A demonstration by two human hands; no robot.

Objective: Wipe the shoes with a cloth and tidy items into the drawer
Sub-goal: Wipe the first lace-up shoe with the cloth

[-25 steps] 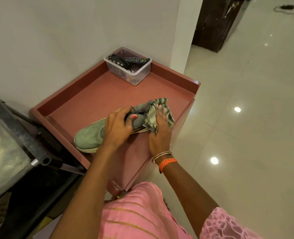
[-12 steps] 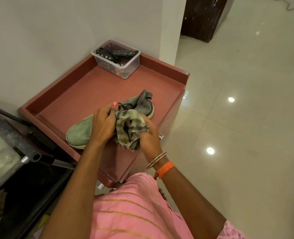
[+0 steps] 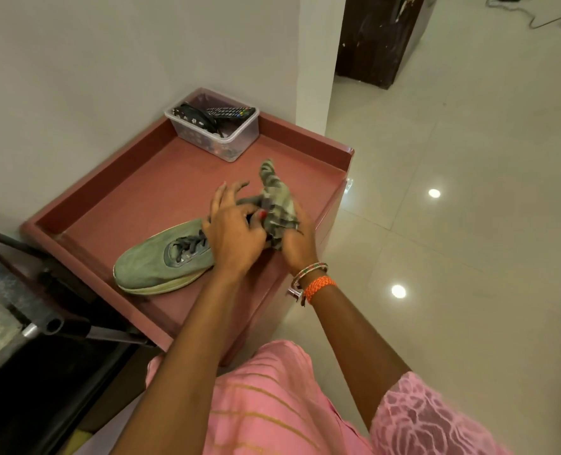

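Note:
A grey-green suede shoe lies on its side on the reddish cabinet top, toe to the left. My left hand lies over the shoe's heel end, fingers spread, thumb by the cloth. My right hand grips a bunched green striped cloth pressed against the heel. The shoe's heel is hidden behind my hands and the cloth.
A clear plastic box holding remotes and dark items stands in the back corner against the wall. A dark metal frame is at the left. Glossy tiled floor stretches to the right, with a dark wooden post beyond.
The cloth has moved from the shoe's near side up over its heel end, with my right hand following. My left hand's fingers have spread out. The shoe has turned so its laces show.

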